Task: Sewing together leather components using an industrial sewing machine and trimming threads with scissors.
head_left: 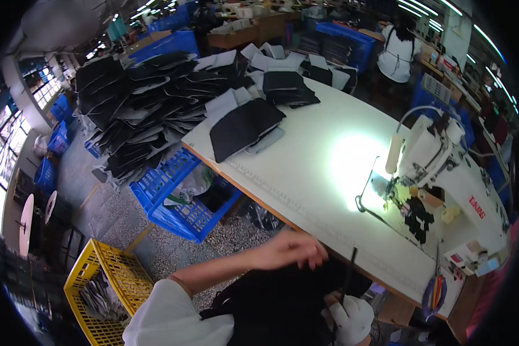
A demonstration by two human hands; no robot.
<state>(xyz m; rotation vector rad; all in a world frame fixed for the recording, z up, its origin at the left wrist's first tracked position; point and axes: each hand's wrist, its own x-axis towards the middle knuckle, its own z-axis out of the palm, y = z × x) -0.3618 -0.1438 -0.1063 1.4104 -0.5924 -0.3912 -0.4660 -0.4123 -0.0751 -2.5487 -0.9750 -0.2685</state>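
Observation:
My left hand (294, 251) is bare and reaches across in front of the table's edge. Its fingers are loosely bent, somewhat blurred, and I see nothing between them. Beneath it, black cloth (271, 305) covers my lap. Lower and to the right, my right hand (352, 320) wears a white glove or finger covering and is closed on a thin black strip (348, 274). The strip stands up past the fingers toward the table edge; its lower end is hard to make out. A white sewing machine (444, 167) with a lit work area stands on the white table (305, 167).
Dark fabric pieces (144, 109) are heaped left of the table, with smaller stacks (245, 127) on its far-left corner. A blue crate (184, 202) and a yellow crate (112, 277) stand on the floor. Orange-handled scissors (434, 294) lie at the right edge. A person (397, 55) is farther back.

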